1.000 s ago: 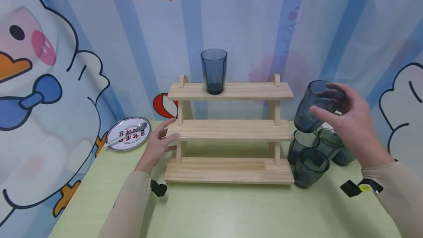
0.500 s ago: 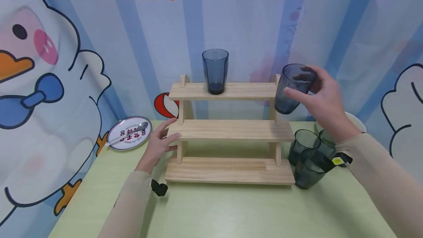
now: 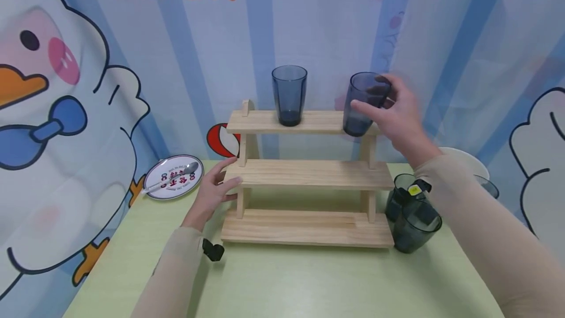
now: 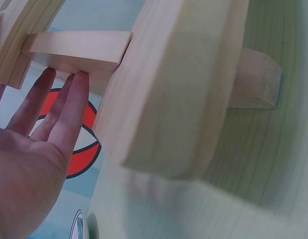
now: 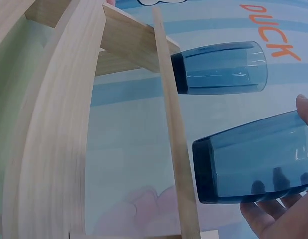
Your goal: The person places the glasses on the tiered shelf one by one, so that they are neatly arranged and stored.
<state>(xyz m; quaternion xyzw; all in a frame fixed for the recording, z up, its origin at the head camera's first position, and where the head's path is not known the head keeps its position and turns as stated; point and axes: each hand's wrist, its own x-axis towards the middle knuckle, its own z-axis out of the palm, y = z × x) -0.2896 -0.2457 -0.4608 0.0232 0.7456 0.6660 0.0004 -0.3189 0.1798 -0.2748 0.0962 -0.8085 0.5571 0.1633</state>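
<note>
A three-tier wooden shelf (image 3: 309, 173) stands on the table. My left hand (image 3: 212, 195) holds the left end of its middle tier, with digits above and below the board. In the left wrist view, several fingertips (image 4: 79, 82) touch the upright. My right hand (image 3: 399, 112) grips a blue-grey glass tumbler (image 3: 359, 117), thumb on one side and fingers on the other. That tumbler is slightly tilted at the right end of the top tier; the right wrist view shows its base just off the board. A second tumbler (image 3: 289, 94) stands upright left of centre on the same tier.
More tumblers (image 3: 412, 227) cluster on the table right of the shelf, partly hidden by the right forearm. Behind them is a white round rim (image 3: 463, 158). At the left lies a patterned plate (image 3: 165, 191) with a spoon (image 3: 176, 175). A printed curtain (image 3: 326, 28) hangs behind.
My right hand has carried the tumbler left and up from above the clustered tumblers to the top tier's right end. My left hand has stayed on the shelf.
</note>
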